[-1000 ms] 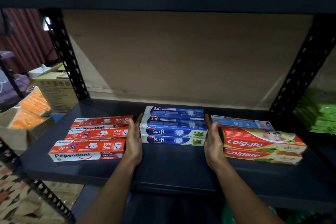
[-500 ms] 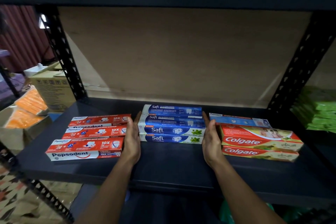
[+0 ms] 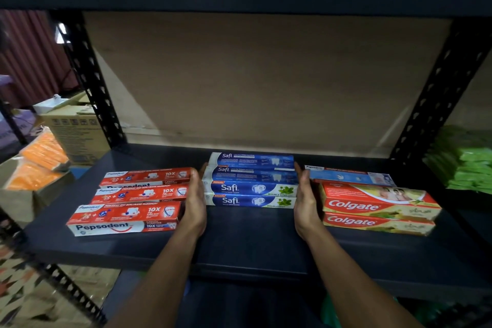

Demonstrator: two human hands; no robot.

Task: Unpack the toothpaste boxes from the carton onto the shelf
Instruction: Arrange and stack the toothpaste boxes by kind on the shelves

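The fingers (image 3: pixel 195 181) of both hands were straight and held together, not curled round anything, thumbs on top. From my remote seat I saw the left hand (image 3: pixel 195 205) and the right hand (image 3: pixel 306 205) standing on edge at the centre of the frame, palms facing each other. They lay against the two short ends of the stack of dark blue Safi toothpaste boxes (image 3: pixel 251 189). I could not tell how hard they pressed.

Both forearms came up from the bottom edge across the front lip of the dark grey shelf board (image 3: pixel 253 245). The blue stack sat in the middle of that board, two rows deep and two boxes high at the front.

Just left of the left hand lay three red Pepsodent toothpaste boxes (image 3: pixel 125 217), stepped back one behind another. To the right of the right hand sat two red-and-yellow Colgate toothpaste boxes (image 3: pixel 378 208), one on the other. A flat pale blue box (image 3: pixel 348 177) lay behind them.

Behind it all stood a plain brown back panel (image 3: pixel 266 82), framed by black perforated steel uprights (image 3: pixel 93 82).

At the far left I saw orange packets (image 3: pixel 42 162) and a brown cardboard carton (image 3: pixel 77 136) behind them. Green packets (image 3: pixel 468 165) were stacked at the right edge.
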